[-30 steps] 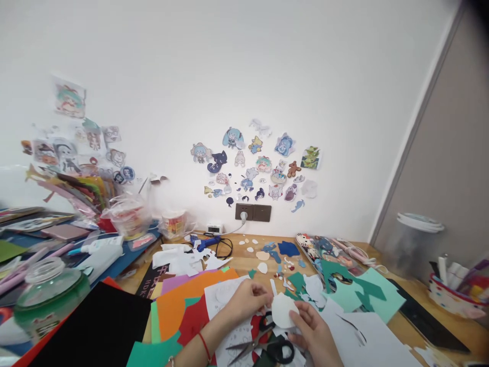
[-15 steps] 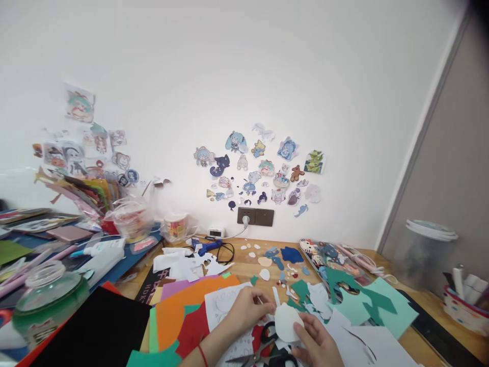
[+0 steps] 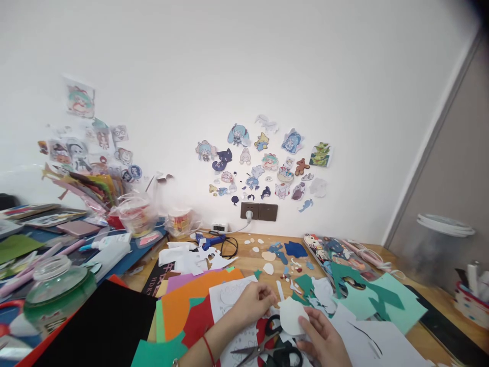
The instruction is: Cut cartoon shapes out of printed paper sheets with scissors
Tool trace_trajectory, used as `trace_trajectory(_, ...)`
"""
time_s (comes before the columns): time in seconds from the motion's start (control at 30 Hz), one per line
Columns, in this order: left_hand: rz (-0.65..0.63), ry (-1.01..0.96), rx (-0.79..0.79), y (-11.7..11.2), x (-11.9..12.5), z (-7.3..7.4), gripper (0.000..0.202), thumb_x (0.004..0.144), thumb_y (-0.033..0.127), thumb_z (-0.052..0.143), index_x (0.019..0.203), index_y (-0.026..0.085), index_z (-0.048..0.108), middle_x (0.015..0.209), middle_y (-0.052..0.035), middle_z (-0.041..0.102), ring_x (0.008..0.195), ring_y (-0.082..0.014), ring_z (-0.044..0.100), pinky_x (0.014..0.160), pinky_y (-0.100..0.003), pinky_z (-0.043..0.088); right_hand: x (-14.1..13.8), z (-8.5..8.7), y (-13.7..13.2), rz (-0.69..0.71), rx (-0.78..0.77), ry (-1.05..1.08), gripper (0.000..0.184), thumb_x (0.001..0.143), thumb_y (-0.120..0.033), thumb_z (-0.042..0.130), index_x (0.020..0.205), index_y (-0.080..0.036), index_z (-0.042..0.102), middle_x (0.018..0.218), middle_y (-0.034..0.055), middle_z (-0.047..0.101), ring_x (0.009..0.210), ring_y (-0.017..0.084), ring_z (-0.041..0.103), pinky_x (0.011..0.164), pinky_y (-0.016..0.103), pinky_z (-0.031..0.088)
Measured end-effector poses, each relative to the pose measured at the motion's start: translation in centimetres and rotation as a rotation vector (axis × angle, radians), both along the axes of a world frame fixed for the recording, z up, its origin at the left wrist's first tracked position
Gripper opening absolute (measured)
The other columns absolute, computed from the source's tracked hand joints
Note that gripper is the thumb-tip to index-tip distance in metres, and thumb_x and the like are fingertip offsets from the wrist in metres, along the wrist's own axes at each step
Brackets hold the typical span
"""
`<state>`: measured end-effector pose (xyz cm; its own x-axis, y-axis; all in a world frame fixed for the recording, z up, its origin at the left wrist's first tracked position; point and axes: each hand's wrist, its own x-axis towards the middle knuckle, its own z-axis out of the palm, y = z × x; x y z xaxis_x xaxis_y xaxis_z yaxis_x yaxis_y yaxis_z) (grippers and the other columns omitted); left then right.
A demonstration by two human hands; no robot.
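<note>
My right hand (image 3: 323,334) pinches a rounded white paper cutout (image 3: 292,317) between thumb and fingers, holding it up at the front of the desk. Just to its left, my left hand (image 3: 260,300) has its fingertips drawn together; anything between them is too small to make out. Black-handled scissors (image 3: 262,350) lie with blades spread below the two hands. Under my left forearm is a white sheet with line drawings (image 3: 229,295), partly covered. Red paper (image 3: 198,321) and green scraps show around it.
Coloured sheets, orange (image 3: 198,288) and black (image 3: 101,323) among them, spread leftward. A green glass jar (image 3: 59,295) stands at the left. Small paper cutouts (image 3: 268,268) lie ahead, and mint-green paper (image 3: 397,300) lies at the right. A pen holder (image 3: 471,300) stands far right.
The whole view has shifted slightly, so things sit a little farther right. My left fingers have drawn slightly away from the white cutout, which stays in my right hand.
</note>
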<state>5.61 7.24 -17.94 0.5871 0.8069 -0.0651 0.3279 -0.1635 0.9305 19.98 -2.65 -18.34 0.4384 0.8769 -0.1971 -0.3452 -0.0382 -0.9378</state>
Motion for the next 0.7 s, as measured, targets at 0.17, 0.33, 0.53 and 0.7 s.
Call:
trace_trajectory(0.17,0.015,-0.031,-0.001,-0.04,-0.22,0.17,0.025,0.087,0.034,0.048,0.093,0.012,0.056,0.080,-0.0016,0.059,0.063,-0.0107,0.057,0.059,-0.027,0.050,-0.11,0.43,-0.19,-0.005,0.005,-0.030,0.045,0.047,-0.036,0.080,0.080,-0.018,0.056,0.071,0.0010,0.066,0.061,0.019,0.063,0.043,0.023,0.051)
trace_trajectory(0.33,-0.040,-0.054,-0.004,-0.01,-0.36,-0.19,0.023,0.086,0.033,0.050,0.093,0.012,0.057,0.083,-0.0022,0.060,0.068,-0.0120,0.058,0.061,-0.028,0.050,-0.20,0.70,-0.37,-0.011,-0.008,-0.025,0.044,0.048,-0.036,0.079,0.081,-0.017,0.056,0.074,0.0022,0.067,0.063,0.019,0.063,0.046,0.024,0.053)
trace_trajectory(0.53,-0.047,-0.065,0.001,-0.07,-0.62,-0.05,0.026,0.087,0.035,0.048,0.090,0.011,0.057,0.077,-0.0010,0.059,0.062,-0.0106,0.057,0.058,-0.027,0.049,-0.47,0.88,-0.39,-0.025,-0.026,-0.026,0.045,0.047,-0.036,0.079,0.080,-0.016,0.057,0.069,0.0019,0.066,0.058,0.018,0.063,0.045,0.023,0.052)
trace_trajectory(0.7,-0.043,-0.065,0.003,-0.20,-0.76,0.30,0.026,0.086,0.036,0.048,0.089,0.011,0.057,0.077,-0.0008,0.059,0.062,-0.0107,0.057,0.059,-0.027,0.049,-0.42,0.88,-0.46,-0.008,-0.020,-0.026,0.044,0.049,-0.038,0.079,0.081,-0.016,0.058,0.071,0.0028,0.067,0.060,0.018,0.063,0.046,0.023,0.053)
